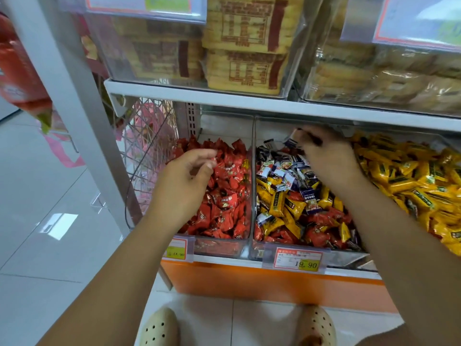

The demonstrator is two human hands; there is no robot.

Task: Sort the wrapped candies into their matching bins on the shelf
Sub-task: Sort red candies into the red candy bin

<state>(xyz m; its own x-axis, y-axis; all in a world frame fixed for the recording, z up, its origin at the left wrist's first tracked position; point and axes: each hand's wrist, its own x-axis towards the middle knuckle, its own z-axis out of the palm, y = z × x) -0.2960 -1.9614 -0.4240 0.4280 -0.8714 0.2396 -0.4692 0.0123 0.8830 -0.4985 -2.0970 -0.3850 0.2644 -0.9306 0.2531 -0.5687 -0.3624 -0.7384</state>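
Observation:
Three clear bins stand side by side on the low shelf. The left bin [219,242] holds red wrapped candies [228,198]. The middle bin [254,186] holds a mix of red, yellow and blue-white candies [287,196]. The right bin holds yellow candies [411,181]. My left hand [185,174] hovers over the red bin with loosely curled fingers; I cannot tell whether the fingertips pinch a small red candy. My right hand [326,151] is at the back of the middle bin and pinches a blue-white candy [293,139].
The shelf above [224,97] hangs low over the bins and carries clear boxes of yellow packets [244,46]. A white upright post [74,101] and a wire rack [147,146] stand to the left. Price tags [296,260] line the orange shelf front. My feet are below.

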